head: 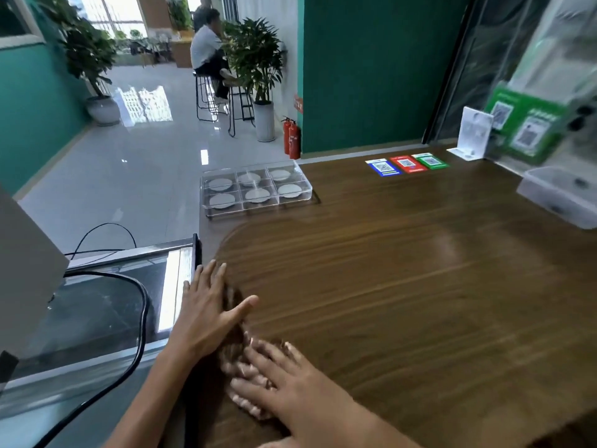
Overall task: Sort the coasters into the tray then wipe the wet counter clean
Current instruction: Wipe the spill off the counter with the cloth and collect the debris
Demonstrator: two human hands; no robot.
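Coasters: six round grey coasters sit in the clear plastic compartment tray, far-left counter corner.
Hands: left hand and right hand lie flat, fingers spread, on a dark brown cloth; grasp unclear.
Risk: the cloth blends into the dark wood counter; patches near the left edge may go unwiped.

The dark wood-grain counter carried a clear six-compartment tray at its far left edge, one round coaster in each compartment. Three QR cards, blue, red and green, lay side by side along the far edge, a white stand at the far right corner. Both hands rested flat near the left edge.
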